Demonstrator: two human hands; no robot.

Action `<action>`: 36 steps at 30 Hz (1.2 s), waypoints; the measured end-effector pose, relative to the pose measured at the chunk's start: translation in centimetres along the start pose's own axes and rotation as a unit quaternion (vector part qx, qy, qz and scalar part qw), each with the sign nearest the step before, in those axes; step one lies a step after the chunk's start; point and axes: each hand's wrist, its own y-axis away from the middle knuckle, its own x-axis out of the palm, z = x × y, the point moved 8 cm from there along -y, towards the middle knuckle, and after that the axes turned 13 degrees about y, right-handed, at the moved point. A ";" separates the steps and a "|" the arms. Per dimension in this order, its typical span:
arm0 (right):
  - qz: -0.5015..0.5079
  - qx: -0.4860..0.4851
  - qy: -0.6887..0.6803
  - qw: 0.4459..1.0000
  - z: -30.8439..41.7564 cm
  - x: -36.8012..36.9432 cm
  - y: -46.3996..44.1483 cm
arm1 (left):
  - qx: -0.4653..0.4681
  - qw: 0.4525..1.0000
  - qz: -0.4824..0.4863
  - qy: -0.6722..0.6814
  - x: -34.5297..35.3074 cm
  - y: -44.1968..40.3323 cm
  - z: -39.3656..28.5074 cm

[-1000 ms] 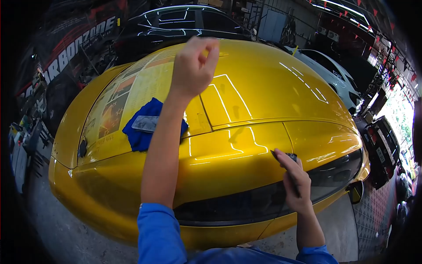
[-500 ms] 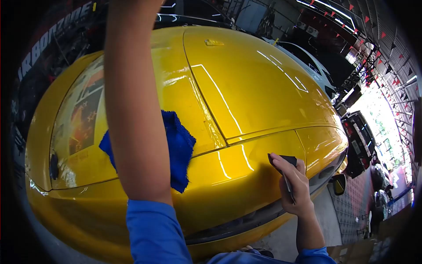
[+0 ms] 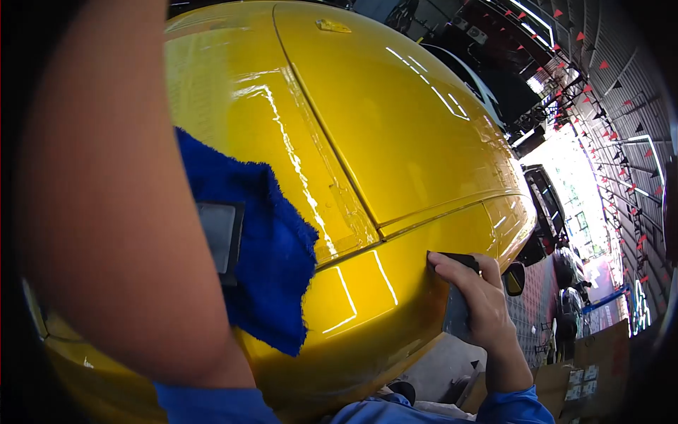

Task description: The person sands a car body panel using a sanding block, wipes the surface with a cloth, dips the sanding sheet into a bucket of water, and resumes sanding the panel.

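Note:
My left forearm crosses the left side of the view and leaves at the top, so my left hand is out of sight. My right hand (image 3: 482,295) is closed around a dark flat squeegee (image 3: 459,314) with a black edge, held by the lower side of the yellow car's body (image 3: 417,141). Beside my left forearm, a blue cloth (image 3: 272,254) with frayed edges lies on the car. On that cloth rests a grey rectangular piece (image 3: 224,237) with a dark border, partly hidden by the arm. Wrinkled clear film edges (image 3: 346,212) show along the panel seam.
A side mirror (image 3: 515,278) stands off to the right. Beyond it are a dark vehicle (image 3: 542,212) and cardboard boxes (image 3: 597,360) on the lower right. A small yellow piece (image 3: 332,26) sits on the far part of the car.
My view has come closer to the car and shifted. My left forearm looks larger and has moved left, uncovering the grey piece on the cloth. My right hand still holds the squeegee.

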 end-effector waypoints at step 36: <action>0.061 -0.135 0.084 0.985 -2.3 1.1 -1.4 | 0.019 0.999 0.025 -0.022 0.6 -1.3 0.2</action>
